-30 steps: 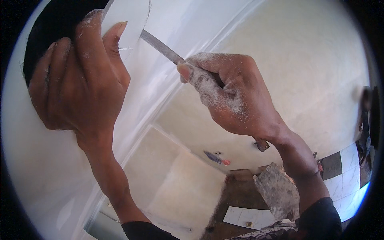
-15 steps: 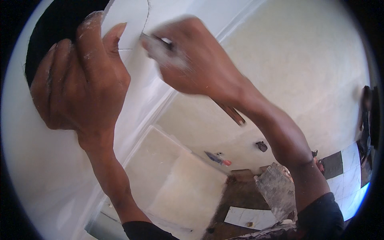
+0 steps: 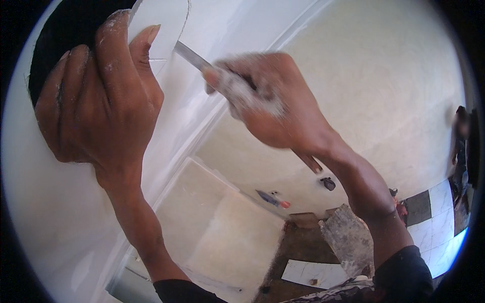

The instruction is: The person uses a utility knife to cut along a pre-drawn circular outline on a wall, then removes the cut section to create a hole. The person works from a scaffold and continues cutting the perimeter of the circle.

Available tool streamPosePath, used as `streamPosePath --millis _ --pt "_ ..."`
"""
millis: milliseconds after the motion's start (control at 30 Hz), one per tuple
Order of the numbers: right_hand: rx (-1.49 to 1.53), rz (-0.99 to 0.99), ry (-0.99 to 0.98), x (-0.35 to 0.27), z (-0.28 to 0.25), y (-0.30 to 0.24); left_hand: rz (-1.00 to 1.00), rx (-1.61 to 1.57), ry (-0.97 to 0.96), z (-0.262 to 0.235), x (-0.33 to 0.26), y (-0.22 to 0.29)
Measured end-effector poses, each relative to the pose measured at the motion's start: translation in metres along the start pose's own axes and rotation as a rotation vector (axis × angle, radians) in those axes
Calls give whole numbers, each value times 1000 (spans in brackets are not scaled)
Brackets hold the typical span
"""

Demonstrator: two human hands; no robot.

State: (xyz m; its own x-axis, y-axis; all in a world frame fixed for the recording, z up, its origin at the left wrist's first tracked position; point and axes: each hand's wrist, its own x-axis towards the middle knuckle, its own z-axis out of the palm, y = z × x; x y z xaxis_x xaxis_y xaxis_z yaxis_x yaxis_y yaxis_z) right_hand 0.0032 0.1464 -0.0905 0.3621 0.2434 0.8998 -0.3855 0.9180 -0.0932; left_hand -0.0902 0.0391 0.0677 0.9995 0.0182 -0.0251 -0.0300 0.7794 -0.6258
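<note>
Head view: my right hand (image 3: 275,108) is closed around the handle of a narrow metal blade (image 3: 192,55), whose long axis runs up and to the left from the grip, its tip at the white plaster panel (image 3: 166,22). My left hand (image 3: 98,96) lies flat, fingers together, against the same white surface just left of the blade tip, holding nothing, beside a dark opening (image 3: 65,25).

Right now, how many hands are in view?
2. The left hand is pressed against the white board by a dark cut-out at upper left; the right hand, dusted white, grips a thin blade tool at centre. None looks hidden.
</note>
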Motion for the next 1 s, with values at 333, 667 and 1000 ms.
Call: streamPosePath --millis 333,667,1000 --pt "58 60 -11 -3 -1 -4 -31 14 -77 -5 0 3" --pt "32 25 -14 8 6 -1 -6 22 -85 -6 2 -1" --pt "29 64 -7 -18 1 -5 -34 43 -130 -10 5 -2"
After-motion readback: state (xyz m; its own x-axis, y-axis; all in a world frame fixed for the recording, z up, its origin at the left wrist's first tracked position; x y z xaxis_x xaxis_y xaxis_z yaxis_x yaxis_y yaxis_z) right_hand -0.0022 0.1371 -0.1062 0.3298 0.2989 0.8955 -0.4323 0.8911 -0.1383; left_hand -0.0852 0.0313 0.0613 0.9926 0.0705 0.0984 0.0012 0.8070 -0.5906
